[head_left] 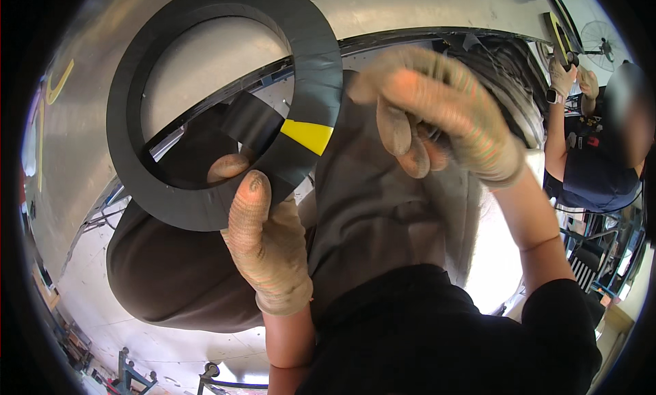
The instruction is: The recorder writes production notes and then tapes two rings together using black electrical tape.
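A large black ring (147, 183), its flat face seemingly wrapped in black tape, is held up over my lap. One yellow wedge-shaped patch (311, 135) shows on its right side. My left hand (263, 238), in a pale knit glove with dirty fingertips, grips the lower rim, thumb in front and a fingertip showing through the opening. Inside the opening, beside the yellow patch, sits a black roll (253, 125) that looks like tape. My right hand (437, 118), gloved too, hovers right of the ring, fingers curled and apart, slightly blurred; nothing shows in it.
A metal-topped table (424, 12) runs behind the ring, its edge crossing behind the opening. A yellow strip (60, 80) lies on it at far left. At right, a co-worker (594, 149) holds up a black and yellow piece (562, 39). Wheeled stands (130, 374) are at the lower left.
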Action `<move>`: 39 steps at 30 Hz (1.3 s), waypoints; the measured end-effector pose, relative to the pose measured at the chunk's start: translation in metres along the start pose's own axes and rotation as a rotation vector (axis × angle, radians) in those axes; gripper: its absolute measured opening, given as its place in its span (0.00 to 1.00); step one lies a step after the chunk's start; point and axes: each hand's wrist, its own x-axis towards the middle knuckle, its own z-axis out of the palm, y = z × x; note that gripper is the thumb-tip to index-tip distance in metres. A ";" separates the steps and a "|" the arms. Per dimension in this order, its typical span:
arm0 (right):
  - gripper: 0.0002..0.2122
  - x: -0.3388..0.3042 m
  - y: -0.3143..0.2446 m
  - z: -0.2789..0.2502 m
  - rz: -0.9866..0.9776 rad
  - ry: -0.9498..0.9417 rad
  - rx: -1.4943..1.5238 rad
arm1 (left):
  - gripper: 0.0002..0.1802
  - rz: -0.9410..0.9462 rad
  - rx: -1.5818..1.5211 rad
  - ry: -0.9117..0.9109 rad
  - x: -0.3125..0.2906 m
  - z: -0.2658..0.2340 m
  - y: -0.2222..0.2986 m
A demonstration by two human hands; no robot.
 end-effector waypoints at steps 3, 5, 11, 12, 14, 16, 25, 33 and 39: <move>0.21 0.015 -0.007 0.030 -0.238 -0.102 0.014 | 0.24 -0.035 -0.033 -0.067 0.006 -0.006 0.007; 0.19 0.059 -0.021 0.022 -0.012 -0.275 0.321 | 0.22 -0.090 -0.103 -0.100 0.014 -0.002 0.001; 0.22 -0.007 -0.043 0.031 0.248 -0.409 -0.048 | 0.21 0.111 0.156 -0.062 0.022 -0.029 0.018; 0.20 -0.011 -0.021 0.041 0.348 -0.250 -0.050 | 0.17 0.096 0.093 -0.125 0.023 -0.025 0.017; 0.17 0.016 0.035 0.043 0.285 -0.081 -0.121 | 0.18 0.090 0.089 -0.119 0.023 -0.018 0.011; 0.17 0.061 0.053 0.028 -0.012 -0.105 -0.250 | 0.17 0.050 0.094 -0.169 0.022 -0.020 0.011; 0.19 0.098 0.070 -0.001 -0.498 -0.277 0.072 | 0.15 -0.088 -0.156 -0.139 0.018 -0.029 0.017; 0.19 0.066 0.019 -0.010 -1.244 -0.191 -0.668 | 0.17 0.025 -0.042 -0.155 0.006 -0.019 0.005; 0.17 0.015 -0.019 0.025 -0.790 -0.129 -0.524 | 0.20 0.115 0.048 -0.128 0.026 -0.034 0.005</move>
